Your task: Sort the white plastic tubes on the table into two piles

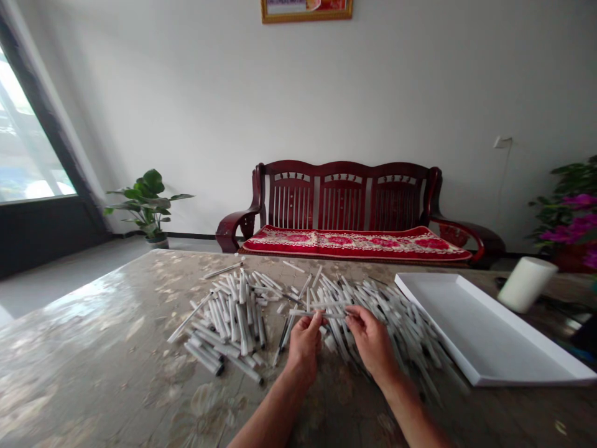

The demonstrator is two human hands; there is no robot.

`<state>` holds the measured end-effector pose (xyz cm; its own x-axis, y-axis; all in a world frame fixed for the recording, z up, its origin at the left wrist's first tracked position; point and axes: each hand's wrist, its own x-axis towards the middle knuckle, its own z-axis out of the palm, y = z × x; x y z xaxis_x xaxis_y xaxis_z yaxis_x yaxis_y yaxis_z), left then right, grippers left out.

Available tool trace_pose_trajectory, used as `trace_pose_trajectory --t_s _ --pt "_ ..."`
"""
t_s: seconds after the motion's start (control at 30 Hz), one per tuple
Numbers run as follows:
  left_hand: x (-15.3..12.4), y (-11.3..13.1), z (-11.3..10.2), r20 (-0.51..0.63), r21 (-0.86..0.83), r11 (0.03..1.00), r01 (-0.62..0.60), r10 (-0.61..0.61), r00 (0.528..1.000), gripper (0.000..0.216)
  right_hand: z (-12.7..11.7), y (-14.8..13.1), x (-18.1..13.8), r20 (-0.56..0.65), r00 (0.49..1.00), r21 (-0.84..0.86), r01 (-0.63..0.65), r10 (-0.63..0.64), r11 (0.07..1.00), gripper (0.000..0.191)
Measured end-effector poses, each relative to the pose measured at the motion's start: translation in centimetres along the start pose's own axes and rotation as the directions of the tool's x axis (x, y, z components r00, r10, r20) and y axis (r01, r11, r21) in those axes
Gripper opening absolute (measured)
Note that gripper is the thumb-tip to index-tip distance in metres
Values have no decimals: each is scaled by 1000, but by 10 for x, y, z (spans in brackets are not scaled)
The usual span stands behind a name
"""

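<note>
My left hand (305,345) and my right hand (370,342) hover over the table, pinching opposite ends of one slim white tube (317,313) held level. The tube looks like a pen barrel or similar plastic stick, but its exact kind is too small to tell. Right beneath and beyond my right hand spreads a loose heap of similar white tubes (373,311). A second heap (228,317) lies to the left of my left hand, some tubes with dark tips. A shallow white rectangular tray (485,330) sits to the right of my right hand, apart from it.
The polished stone-patterned tabletop (93,323) has its edge at the far side. A white cylinder (527,285) lies past the tray. Beyond stand a dark red wooden bench (342,199) with a red cushion, potted plants, and a window at left.
</note>
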<state>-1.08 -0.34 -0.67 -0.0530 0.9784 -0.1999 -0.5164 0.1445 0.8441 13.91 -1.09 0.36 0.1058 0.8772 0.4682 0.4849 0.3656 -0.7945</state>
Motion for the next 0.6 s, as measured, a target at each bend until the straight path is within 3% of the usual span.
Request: trace_pose_trajectory --t_s 0.13,0.3,0.4,0.6 --pt "2 1 -1 -6 -7 1000 -3 3 1000 64 0 4 -1 102 990 -64 -88 94 994 42" --pt "8 6 -5 -47 -27 999 -16 15 999 63 -1 7 3 52 993 -42 -104 106 994 43" --pt "7 6 -5 -17 -20 999 -33 32 999 63 -3 3 3 95 983 -50 -152 156 987 48" --pt "1 1 2 25 15 1000 -15 15 1000 62 -3 -2 2 54 997 -158 -44 53 987 43"
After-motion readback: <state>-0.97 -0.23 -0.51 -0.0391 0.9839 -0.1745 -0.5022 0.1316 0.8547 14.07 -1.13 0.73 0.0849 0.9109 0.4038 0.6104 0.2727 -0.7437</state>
